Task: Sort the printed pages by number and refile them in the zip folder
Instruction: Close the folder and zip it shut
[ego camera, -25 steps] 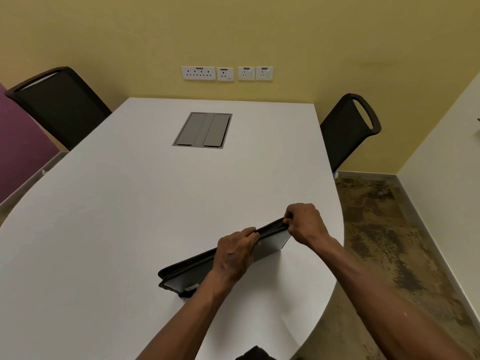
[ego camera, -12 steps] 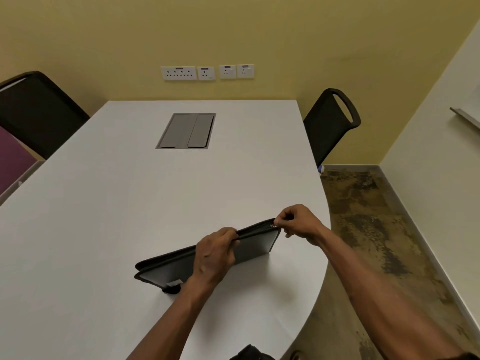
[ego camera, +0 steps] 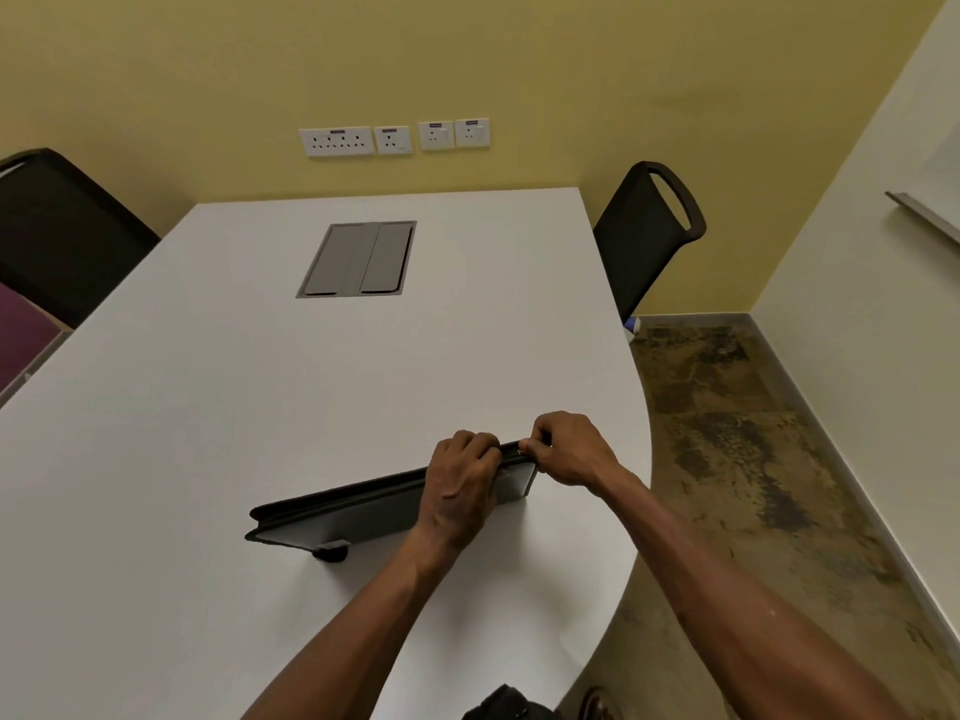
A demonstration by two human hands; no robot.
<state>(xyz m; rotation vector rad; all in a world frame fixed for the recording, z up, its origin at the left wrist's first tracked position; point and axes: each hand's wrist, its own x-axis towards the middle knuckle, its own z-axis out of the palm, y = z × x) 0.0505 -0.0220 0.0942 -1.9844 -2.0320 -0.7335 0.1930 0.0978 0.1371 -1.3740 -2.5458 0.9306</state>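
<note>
Zip folder (ego camera: 363, 511) stands on its long edge near the rounded end of the white surface (ego camera: 260, 407), tilted. Left hand (ego camera: 460, 491) grips its top edge, fingers curled over. Right hand (ego camera: 569, 449) pinches the top right corner, just beside the left.

Zip folder (ego camera: 363, 517) on table (ego camera: 208, 433), near edge

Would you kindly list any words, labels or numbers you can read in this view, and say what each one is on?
No text here is legible.
White wall sockets: small purple labels on top, too blurred to read.
Black zip folder: no readable lettering; small grey tab at its lower edge shows nothing legible.
Grey hatch in the white table: unmarked.
</note>
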